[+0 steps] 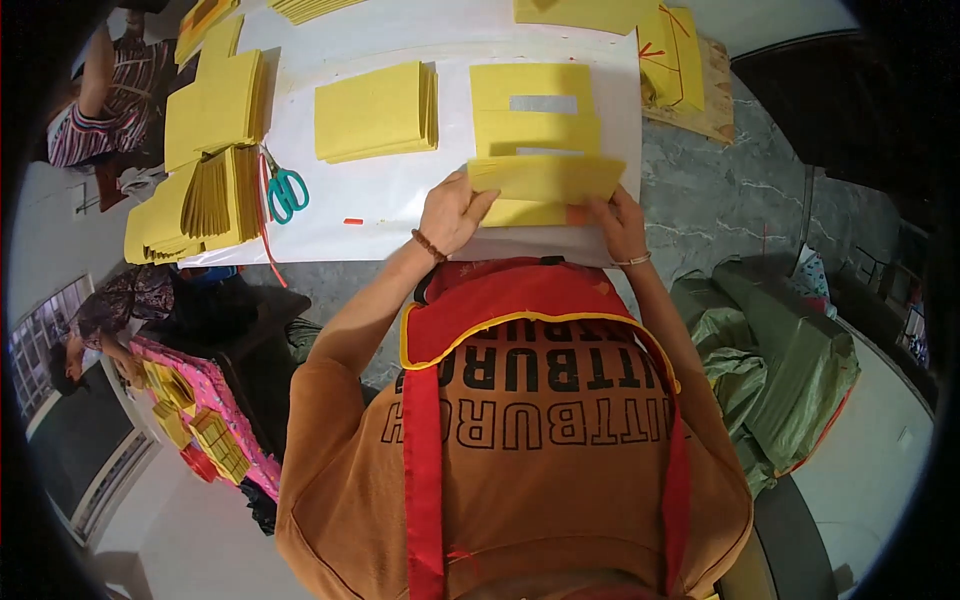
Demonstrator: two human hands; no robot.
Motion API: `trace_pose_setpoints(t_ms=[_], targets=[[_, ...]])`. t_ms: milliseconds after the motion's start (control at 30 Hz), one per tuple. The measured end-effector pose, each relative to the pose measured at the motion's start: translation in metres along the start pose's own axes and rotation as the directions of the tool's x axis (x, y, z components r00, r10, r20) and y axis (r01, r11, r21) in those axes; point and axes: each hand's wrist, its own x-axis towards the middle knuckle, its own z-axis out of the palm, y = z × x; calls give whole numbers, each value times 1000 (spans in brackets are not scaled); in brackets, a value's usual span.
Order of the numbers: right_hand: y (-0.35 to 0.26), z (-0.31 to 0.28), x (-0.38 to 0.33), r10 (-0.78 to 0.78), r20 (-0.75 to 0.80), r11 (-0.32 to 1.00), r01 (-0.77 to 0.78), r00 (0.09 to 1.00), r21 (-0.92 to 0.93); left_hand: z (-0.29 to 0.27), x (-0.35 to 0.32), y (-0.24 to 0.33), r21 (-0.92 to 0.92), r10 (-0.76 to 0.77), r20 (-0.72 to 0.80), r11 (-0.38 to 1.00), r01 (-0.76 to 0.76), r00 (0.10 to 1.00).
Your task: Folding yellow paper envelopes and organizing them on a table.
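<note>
A yellow paper sheet (545, 178) spans the gap between my hands at the near edge of the white-covered table. My left hand (455, 212) is closed on its left end, thumb toward the paper. At the right end, my right hand (620, 225) pinches the sheet near the corner. Beneath and beyond it lie more yellow sheets (530, 130), two showing a silver-grey strip (543, 104). To the left rests a neat stack of yellow paper (368, 110).
Teal-handled scissors (288, 195) and a small red piece (353, 221) lie on the table (350, 195). Yellow paper piles (215, 110) fill its left side. A red-tied bundle (672, 60) stands on a board at far right. Green-wrapped packages (780, 360) sit right. Other people are at left.
</note>
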Motion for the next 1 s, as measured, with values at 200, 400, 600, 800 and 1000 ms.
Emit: trace_pose_setpoints(t_ms=[200,400,600,800,1000], targets=[[15,11,27,219,-122,973,-226,968,-47,10,28,-1,-297,-342,10,896,330,940],[-1,23,24,263,-290,960,-280,920,-20,20,27,-16,-391,-273,-35,889,238,962],[8,20,26,227,-229,952,-265,947,-154,14,31,-8,-375,-291,-71,894,245,954],[-3,25,28,240,-293,960,-272,925,-70,-4,24,20,85,-47,-237,994,68,970],[9,27,27,209,-294,972,-230,933,-39,16,53,45,446,449,-139,824,-349,883]])
